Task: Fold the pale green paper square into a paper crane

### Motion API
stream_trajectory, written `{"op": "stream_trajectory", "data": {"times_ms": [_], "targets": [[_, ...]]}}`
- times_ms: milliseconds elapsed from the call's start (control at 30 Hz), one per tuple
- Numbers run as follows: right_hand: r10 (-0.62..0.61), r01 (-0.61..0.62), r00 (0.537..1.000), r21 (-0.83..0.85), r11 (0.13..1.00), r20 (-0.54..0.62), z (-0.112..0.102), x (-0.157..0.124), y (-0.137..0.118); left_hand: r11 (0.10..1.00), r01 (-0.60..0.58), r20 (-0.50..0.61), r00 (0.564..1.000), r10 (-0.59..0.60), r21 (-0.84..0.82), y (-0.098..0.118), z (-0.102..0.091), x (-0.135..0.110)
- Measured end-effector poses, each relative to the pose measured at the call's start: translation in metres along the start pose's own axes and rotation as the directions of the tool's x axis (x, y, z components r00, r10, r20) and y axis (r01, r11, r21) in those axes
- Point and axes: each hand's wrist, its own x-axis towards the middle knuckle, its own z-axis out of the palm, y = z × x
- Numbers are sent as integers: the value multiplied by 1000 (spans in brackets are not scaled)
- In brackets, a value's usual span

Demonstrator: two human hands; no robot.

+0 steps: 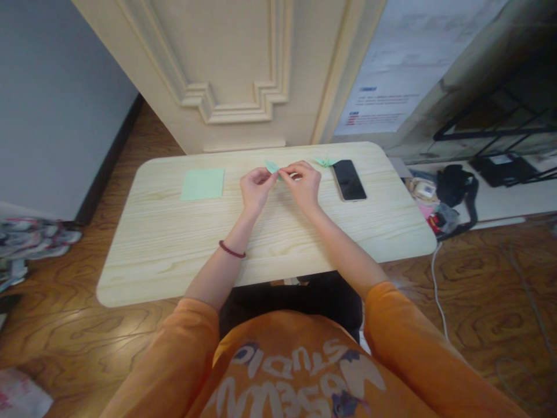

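Observation:
A small folded piece of green paper [271, 166] is pinched between both hands, above the far middle of the table. My left hand [256, 187] is closed on its left side, thumb against the fingers. From the right, my right hand [303, 183] grips it at the fingertips, which hide part of the folds. Another folded green paper [325, 162] with pointed ends lies just beyond my right hand. To the left of my hands is a flat square of green paper [202, 184].
A black-screened phone [349, 180] lies at the right on the pale wooden table [174, 244]. Behind the table stands a cream panelled door [235, 64]. A shelf [500, 197] with a bag and other items is to the right, and a white cable [438, 290] hangs there.

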Motion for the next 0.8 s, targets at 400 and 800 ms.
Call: {"op": "stream_trajectory", "data": {"times_ms": [400,800], "targets": [[31,-31,1000,6,999,-3,3,-3,0,1000,-15,-70,997,16,19,0,4,-2],[25,-31,997,79,996,75,10,3,12,1000,-11,-65,998,11,-10,-1,4,-2]]}}
